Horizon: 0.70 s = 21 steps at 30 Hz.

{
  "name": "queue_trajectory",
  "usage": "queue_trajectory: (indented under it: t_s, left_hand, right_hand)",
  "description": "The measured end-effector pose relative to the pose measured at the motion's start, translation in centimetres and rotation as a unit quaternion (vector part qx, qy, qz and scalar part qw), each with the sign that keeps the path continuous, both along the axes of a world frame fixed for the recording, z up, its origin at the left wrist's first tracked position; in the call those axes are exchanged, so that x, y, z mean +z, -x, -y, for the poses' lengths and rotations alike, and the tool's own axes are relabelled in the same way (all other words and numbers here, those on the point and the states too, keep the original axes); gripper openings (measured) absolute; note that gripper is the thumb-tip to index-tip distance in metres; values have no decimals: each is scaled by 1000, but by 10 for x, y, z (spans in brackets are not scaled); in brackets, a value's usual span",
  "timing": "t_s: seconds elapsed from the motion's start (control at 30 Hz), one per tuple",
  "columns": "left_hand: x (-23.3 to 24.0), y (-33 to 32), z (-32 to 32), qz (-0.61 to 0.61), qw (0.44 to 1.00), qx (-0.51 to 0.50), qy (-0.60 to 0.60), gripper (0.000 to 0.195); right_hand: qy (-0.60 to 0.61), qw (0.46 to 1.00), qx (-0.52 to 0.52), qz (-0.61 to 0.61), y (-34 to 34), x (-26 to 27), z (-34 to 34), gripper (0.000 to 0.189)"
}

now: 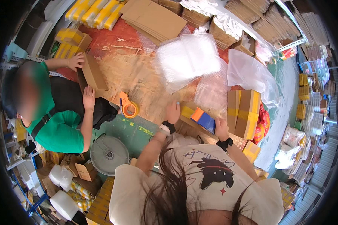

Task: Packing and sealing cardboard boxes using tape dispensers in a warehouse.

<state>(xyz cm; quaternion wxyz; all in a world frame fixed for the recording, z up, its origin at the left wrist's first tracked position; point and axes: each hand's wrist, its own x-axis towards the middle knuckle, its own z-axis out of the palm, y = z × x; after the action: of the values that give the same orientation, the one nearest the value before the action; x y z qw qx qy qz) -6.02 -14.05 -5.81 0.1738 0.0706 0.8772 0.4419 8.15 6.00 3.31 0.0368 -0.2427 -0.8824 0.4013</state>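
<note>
My right hand (222, 129) is closed on a blue and orange tape dispenser (204, 121), which lies against the top of a cardboard box (186, 119) at the table's near edge. Yellow tape runs over the left end of that box. At the box's left end is my left hand (173, 112), slightly blurred; whether its fingers grip the cardboard is not clear. To the right stand taped cardboard boxes (243, 114). Beyond the box lie sheets of bubble wrap (188, 59) on the worn wooden table (124, 70).
At the left a co-worker in green (59, 132) has both hands on an upright cardboard box (93, 73). An orange tape dispenser (128, 108) lies near the table edge. Flat cardboard (155, 19) lies at the back. A round fan (109, 154) stands below left.
</note>
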Motion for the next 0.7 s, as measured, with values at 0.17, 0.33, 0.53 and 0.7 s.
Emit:
queue_trajectory:
  t_s: [0.17,0.33,0.53,0.7]
  left_hand:
    - [18,-24,-9,-50,993,3,-111,33]
    - [9,-21,-7,49,993,-17,-105,44]
    - [-12,-20,-6,47,994,-34,-94,53]
    - [-15,-18,-6,94,990,-29,-100,52]
  right_hand:
    - [-3,999,30,-15,9,0,4,42]
    - [28,999,-15,41,10,4,9,45]
    - [20,999,12,43,14,7,13,47]
    - [-7,993,51,109,-2,70,-6,47]
